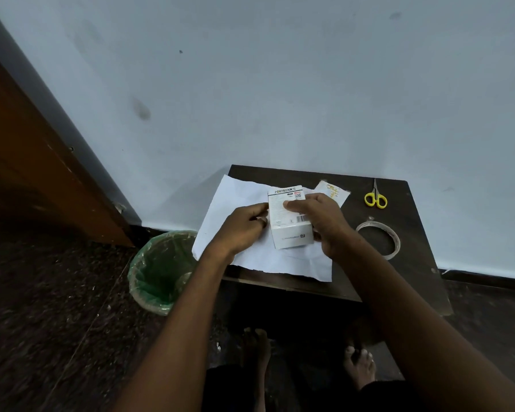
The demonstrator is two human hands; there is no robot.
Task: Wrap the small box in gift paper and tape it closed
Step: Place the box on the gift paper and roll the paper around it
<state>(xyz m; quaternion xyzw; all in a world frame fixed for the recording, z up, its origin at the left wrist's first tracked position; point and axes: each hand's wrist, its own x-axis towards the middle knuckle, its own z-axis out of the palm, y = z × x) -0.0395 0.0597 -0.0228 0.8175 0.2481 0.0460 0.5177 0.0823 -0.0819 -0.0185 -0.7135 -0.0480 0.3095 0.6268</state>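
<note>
Both my hands are on one small white box [289, 221], which stands on a single sheet of white paper [235, 197] on a dark table [411, 221]. My right hand [324, 224] grips the box, fingers curled over its top face and thumb wrapped round the near right corner. My left hand [244, 230] presses against the box's left side with its fingers curled; I cannot tell for certain whether they pinch the box or the paper beneath.

Counting what is on the table: one box, one sheet of paper, one roll of tape [379, 239], one pair of scissors [375, 196] with yellow handles, and one small paper slip [335, 193] with yellow marks.

The paper lies flat and crumpled; its left edge hangs past the table's left edge, above one bin [161, 272] with a green liner on the floor. The near edge of the paper comes close to the table's front edge. The box sits right of the sheet's middle, with more bare paper to its left than its right.

The tape lies near my right wrist, apart from the paper. The scissors lie well apart at the far right, close to the wall [280, 84]. The slip peeks out just behind my right hand. Bare tabletop shows right of the tape and in front of it.
</note>
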